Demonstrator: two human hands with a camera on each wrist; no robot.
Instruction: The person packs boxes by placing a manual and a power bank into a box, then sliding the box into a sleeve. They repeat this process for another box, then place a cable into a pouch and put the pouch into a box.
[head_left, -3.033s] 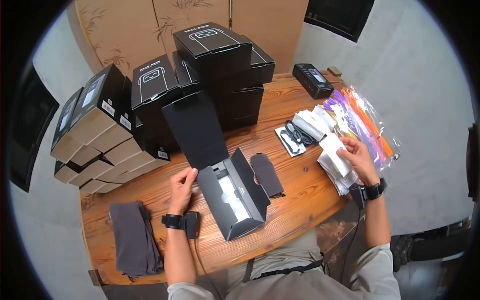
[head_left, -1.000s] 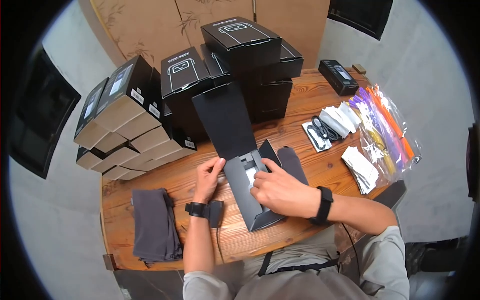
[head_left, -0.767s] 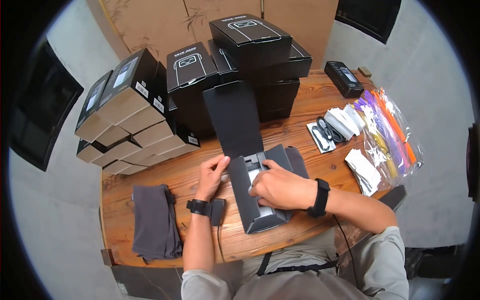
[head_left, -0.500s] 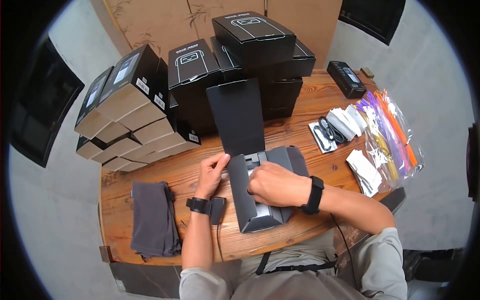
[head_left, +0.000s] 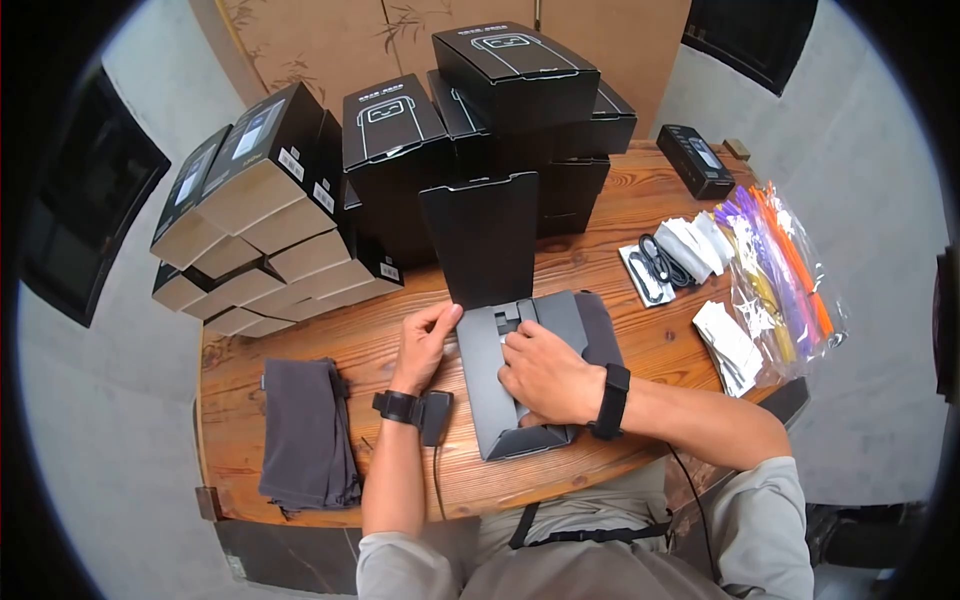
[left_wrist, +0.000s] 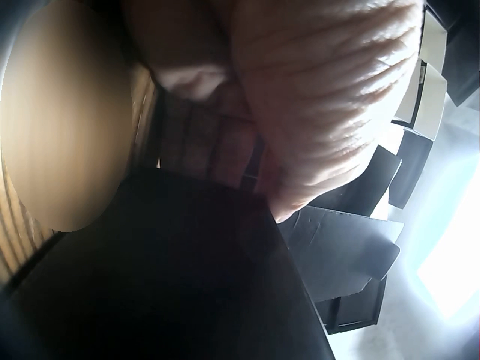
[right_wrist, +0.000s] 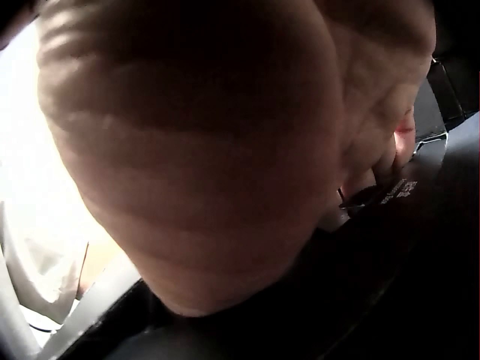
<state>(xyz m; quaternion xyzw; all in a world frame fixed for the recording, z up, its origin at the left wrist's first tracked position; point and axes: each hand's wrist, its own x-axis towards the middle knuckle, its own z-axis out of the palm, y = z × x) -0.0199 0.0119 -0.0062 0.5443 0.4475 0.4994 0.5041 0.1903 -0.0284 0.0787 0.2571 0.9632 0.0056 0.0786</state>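
Observation:
A dark grey box [head_left: 482, 395] lies in front of me on the wooden table, its long lid [head_left: 480, 240] raised at the far end. My left hand [head_left: 420, 350] grips the box's far left corner, thumb on top; in the left wrist view its fingers curl at the dark box edge. Inside the box, between the side flaps, my right hand [head_left: 550, 380] reaches down with bent fingers. Its palm fills most of the right wrist view, and whatever lies under its fingertips is hidden. A grey cloth pouch [head_left: 600, 330] lies against the box's right side.
Black boxes [head_left: 515, 120] are stacked behind, with more boxes [head_left: 270, 215] at left. Folded grey pouches [head_left: 308, 430] lie front left. At right are a black cable [head_left: 660, 262], white papers [head_left: 728, 345], a bag of colourful strips [head_left: 785, 270] and a small black box [head_left: 695, 160].
My right hand has gone from the white papers at right into the box, and lately shifted slightly within it. The right flap has folded outward over the pouch. My left hand keeps its grip.

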